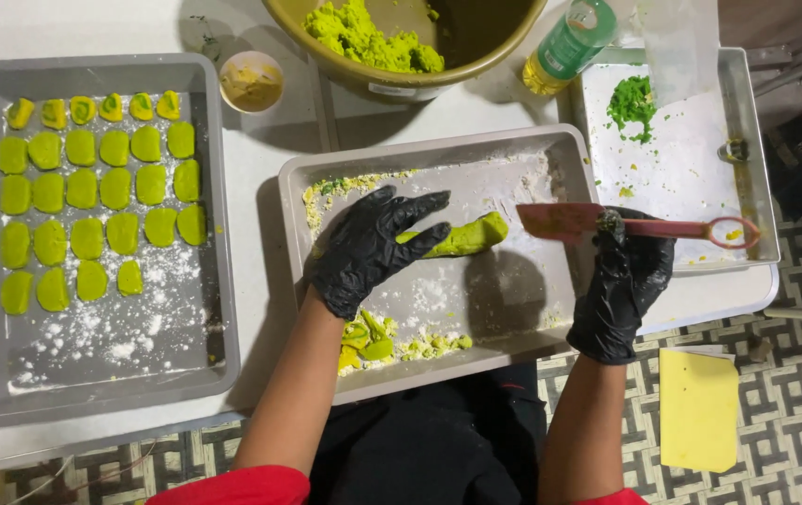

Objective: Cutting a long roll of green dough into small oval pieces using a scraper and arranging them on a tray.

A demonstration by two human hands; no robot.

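While the gloved left hand [373, 248] presses flat on one green dough roll [464, 237] in the middle tray [438, 164], the gloved right hand [623, 281] is closed around one reddish spatula [588, 223] just beside the roll's end. Three grey trays are in view; the left tray [92, 374] holds about twenty-eight flattened green pieces [101, 187] in five rows, and one bowl [401, 79] of green dough stands above.

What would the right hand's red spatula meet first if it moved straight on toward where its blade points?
Most likely the green dough roll. The right hand holds the red spatula with its blade pointing left, and the roll's end lies just beyond the tip. Height above the tray is unclear.
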